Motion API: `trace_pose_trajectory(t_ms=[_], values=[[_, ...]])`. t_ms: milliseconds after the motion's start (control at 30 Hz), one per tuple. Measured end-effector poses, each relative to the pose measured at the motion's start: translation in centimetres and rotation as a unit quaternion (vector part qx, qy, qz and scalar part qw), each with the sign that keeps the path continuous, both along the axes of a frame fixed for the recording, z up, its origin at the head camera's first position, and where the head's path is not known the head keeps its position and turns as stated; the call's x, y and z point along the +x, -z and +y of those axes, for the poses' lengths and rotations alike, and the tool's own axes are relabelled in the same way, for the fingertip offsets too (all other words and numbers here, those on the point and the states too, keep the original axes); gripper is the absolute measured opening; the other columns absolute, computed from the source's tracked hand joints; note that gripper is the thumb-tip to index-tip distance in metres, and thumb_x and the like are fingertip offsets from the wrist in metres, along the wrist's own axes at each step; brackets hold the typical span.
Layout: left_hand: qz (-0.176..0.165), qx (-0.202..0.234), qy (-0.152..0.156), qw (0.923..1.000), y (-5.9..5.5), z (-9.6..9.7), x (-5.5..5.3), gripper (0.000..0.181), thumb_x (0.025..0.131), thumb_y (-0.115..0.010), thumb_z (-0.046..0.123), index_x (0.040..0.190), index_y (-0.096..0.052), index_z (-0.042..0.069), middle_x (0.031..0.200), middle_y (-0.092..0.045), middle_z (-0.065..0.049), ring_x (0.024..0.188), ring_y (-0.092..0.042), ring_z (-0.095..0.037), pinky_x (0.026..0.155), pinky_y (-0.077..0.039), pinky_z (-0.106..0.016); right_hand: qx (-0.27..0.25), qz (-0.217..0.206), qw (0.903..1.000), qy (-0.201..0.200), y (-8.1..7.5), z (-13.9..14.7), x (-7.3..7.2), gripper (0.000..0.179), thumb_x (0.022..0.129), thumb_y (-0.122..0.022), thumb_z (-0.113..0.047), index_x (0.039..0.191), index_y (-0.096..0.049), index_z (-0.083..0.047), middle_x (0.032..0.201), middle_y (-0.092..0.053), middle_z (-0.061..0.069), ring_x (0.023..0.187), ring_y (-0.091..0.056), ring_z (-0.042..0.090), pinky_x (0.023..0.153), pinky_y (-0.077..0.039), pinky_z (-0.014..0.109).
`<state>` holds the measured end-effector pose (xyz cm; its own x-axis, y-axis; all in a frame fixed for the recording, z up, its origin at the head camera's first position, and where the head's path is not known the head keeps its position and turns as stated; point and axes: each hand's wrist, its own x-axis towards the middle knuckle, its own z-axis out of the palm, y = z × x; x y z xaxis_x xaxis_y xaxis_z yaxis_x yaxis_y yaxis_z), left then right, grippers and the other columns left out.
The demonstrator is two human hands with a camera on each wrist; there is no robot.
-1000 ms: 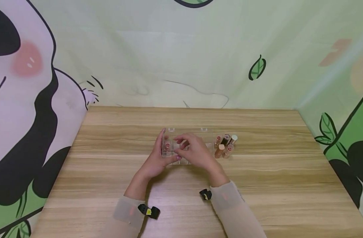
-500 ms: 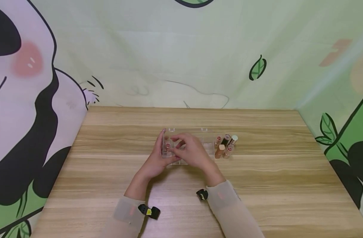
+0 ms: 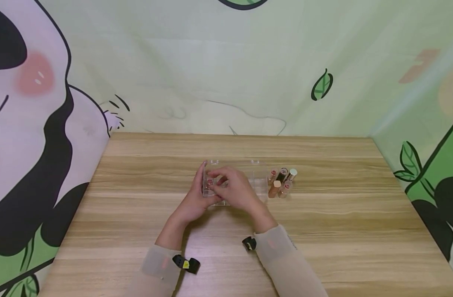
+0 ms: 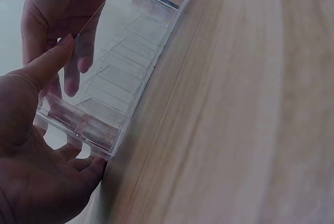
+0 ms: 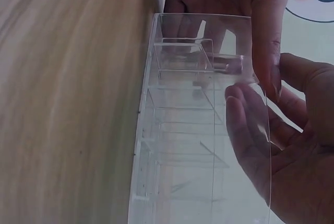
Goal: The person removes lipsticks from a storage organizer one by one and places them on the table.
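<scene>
A clear plastic box [image 3: 259,188] with dividers and a raised lid stands on the table. My left hand [image 3: 194,201] grips its left end, thumb along the front and fingers round the outer side. A clear-cased lipstick [image 4: 83,122] stands in the end compartment beside that hand. Over the box, my right hand [image 3: 231,187] reaches in with bent fingers, thumb and fingertips at the top of this lipstick. In the right wrist view the lipstick [image 5: 228,65] shows through the clear wall close to the fingertips. I cannot tell whether they pinch it.
Several lipsticks [image 3: 282,181] stand in a cluster against the box's right end, one with an orange-brown case [image 3: 274,189]. The wooden table [image 3: 341,214] runs back to a wall covering printed with a panda and leaves.
My right hand has moved a little left over the box, its fingertips now at the end lipstick. My left hand and the box have stayed in place.
</scene>
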<state>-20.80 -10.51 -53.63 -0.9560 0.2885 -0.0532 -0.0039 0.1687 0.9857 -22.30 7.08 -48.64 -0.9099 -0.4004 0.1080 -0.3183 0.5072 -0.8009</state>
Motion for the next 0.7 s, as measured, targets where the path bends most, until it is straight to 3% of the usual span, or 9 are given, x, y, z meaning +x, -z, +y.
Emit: trace_pose_trajectory(t_ms=[300, 700], values=[[-0.001, -0.008, -0.002, 1.0, 0.0, 0.0, 0.0, 0.121, 0.092, -0.087, 0.018, 0.172, 0.001, 0.038, 0.174, -0.021, -0.01, 0.161, -0.02, -0.032, 0.129, -0.017, -0.059, 0.02, 0.027, 0.9993, 0.017, 0.3, -0.7, -0.1, 0.028, 0.095, -0.08, -0.008, 0.123, -0.077, -0.008, 0.125, -0.074, 0.008, 0.1, -0.074, 0.023, 0.082, -0.061, 0.035], [0.008, 0.025, 0.008, 0.9996, 0.1, -0.1, 0.0, 0.119, 0.092, -0.081, 0.002, 0.173, 0.0, 0.033, 0.17, -0.03, -0.014, 0.15, -0.043, -0.036, 0.123, -0.035, -0.053, 0.031, 0.043, 0.9981, 0.03, 0.2, -1.5, -0.1, 0.02, 0.095, -0.081, -0.007, 0.114, -0.077, -0.006, 0.116, -0.074, 0.008, 0.101, -0.073, 0.025, 0.084, -0.061, 0.036]])
